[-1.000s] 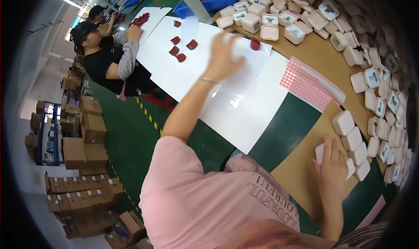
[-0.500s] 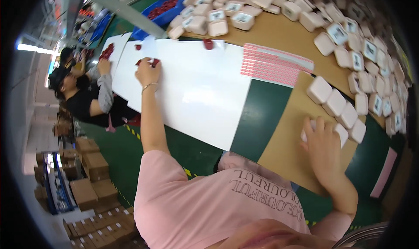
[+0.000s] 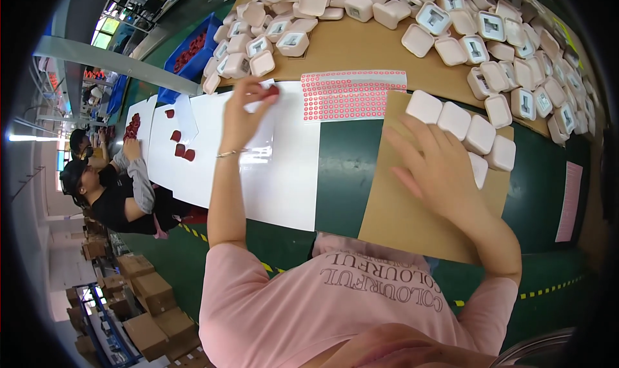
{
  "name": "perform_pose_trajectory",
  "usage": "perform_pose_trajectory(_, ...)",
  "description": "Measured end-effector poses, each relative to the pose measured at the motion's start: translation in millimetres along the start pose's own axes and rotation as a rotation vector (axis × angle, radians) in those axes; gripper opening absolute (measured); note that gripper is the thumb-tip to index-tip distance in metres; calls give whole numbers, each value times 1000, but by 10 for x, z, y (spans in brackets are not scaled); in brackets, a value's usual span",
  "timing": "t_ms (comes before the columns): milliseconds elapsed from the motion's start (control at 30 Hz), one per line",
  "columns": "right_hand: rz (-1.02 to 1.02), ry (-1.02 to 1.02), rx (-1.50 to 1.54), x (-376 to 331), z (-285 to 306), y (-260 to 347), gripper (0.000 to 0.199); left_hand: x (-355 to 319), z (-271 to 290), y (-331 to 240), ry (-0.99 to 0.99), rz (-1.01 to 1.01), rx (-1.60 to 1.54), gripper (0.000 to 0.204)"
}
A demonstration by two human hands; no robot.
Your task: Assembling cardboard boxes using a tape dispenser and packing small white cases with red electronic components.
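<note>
My left hand (image 3: pixel 244 119) is over the white board (image 3: pixel 284 194), its thumb and fingers closed at the tips around a small dark red piece (image 3: pixel 273 91). Several similar red pieces (image 3: pixel 180 150) lie farther left on the white surface. My right hand (image 3: pixel 438 168), fingers apart and holding nothing, hovers over or rests on a brown cardboard sheet (image 3: pixel 393 207); contact is unclear. Just beyond its fingers, several pale pink rounded-square boxes (image 3: pixel 454 119) stand grouped together. Part of one box (image 3: pixel 478 168) is hidden behind this hand.
A sheet of pink-red round stickers (image 3: pixel 354 97) lies between the hands, farther back. Pale boxes (image 3: pixel 445 52) are heaped along the far side. A blue bin (image 3: pixel 193 55) of red pieces stands far left, near a metal bar (image 3: pixel 116 61). Another person (image 3: pixel 122 197) works at left.
My left hand has left red pieces on the board's left side and moved right to another one. My right hand has let go of a pale box and opened. The view has shifted.
</note>
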State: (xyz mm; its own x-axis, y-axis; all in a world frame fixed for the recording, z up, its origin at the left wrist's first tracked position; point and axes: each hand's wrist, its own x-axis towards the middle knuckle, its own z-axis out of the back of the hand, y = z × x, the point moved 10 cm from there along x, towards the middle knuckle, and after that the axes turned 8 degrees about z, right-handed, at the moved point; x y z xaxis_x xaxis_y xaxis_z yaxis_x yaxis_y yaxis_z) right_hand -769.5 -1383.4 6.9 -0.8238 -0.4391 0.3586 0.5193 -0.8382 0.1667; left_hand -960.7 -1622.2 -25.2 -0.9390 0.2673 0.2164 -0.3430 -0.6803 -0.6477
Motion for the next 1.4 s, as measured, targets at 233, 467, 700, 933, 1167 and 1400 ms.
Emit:
perform_pose_trajectory(233,12,-151,175,229,141,-156,54,-312,-1028,-1552,491,-203,-324,53)
perform_pose_trajectory(467,-77,-310,250,118,421,-590,36,9,-1256,-1498,500,-89,-618,60)
perform_pose_trajectory(700,-132,-487,439,52,818,-860,36,893,-431,-141,-372,46,778,79)
perform_pose_trajectory(933,-97,-496,435,64,744,-895,37,762,-437,-339,-490,-74,641,61)
perform_pose_trajectory(1167,-76,-504,511,122,588,-865,38,819,-892,-702,-188,-109,382,61)
perform_pose_trajectory(1400,-136,-449,488,152,554,-919,37,1152,-1118,-720,-85,-3,359,74)
